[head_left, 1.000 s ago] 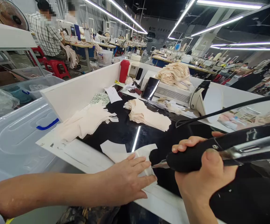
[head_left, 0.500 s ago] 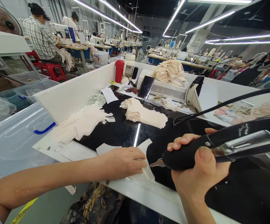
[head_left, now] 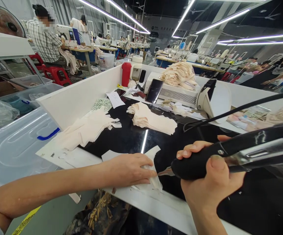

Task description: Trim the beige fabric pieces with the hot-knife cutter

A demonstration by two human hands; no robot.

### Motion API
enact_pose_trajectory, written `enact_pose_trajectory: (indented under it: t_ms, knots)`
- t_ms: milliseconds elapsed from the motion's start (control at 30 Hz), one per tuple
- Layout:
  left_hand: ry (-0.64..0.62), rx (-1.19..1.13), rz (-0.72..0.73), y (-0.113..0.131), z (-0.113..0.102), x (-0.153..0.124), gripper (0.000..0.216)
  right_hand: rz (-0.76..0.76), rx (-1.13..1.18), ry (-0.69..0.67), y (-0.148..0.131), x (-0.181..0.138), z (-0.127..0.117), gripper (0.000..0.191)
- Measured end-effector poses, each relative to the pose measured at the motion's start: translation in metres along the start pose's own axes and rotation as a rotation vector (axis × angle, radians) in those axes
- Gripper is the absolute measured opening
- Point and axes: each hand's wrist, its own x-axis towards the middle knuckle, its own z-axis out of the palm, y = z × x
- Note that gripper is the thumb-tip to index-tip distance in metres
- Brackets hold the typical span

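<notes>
Plainly, a black handheld tool (head_left: 261, 143) with a silvery panel is grasped by the right hand (head_left: 212, 186), its fingers wrapped around the far side of the thick rounded end and its thumb laid along the near side. From that end a narrow metal tip (head_left: 167, 171) is pointed toward the left hand; whether the cloth is touched by it cannot be told.

Just beside the tip, a pale cloth piece (head_left: 156, 151) is held by the left hand (head_left: 129, 169). Its fingers are bent and kept close together, and the cloth is clasped by them, with a fold shown at the fingertips; the palm is hidden from view. The piece is set at the near edge of the black tabletop (head_left: 121, 137), partly covered by the hand, and a second pale piece (head_left: 110, 155) is seen above the wrist.

Farther back, a stack of cream pieces (head_left: 151, 119) is laid on the black surface, well apart from both hands, and a spread heap of cream pieces (head_left: 82, 130) is placed toward the left wall.
</notes>
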Motion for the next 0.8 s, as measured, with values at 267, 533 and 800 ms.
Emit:
enact_pose_trajectory:
  t_ms: [267,533,800]
  knots:
    - [0.004,-0.014,-0.003,0.000,0.002,-0.002,0.027,0.020,-0.010,0.026,0.000,0.001,-0.001,0.049]
    - [-0.007,-0.010,-0.007,0.001,0.002,-0.002,0.027,-0.008,0.004,0.055,0.005,0.008,0.005,0.048]
    - [-0.007,-0.022,-0.024,-0.001,0.004,-0.003,0.027,-0.008,-0.009,0.018,0.011,0.005,0.007,0.046]
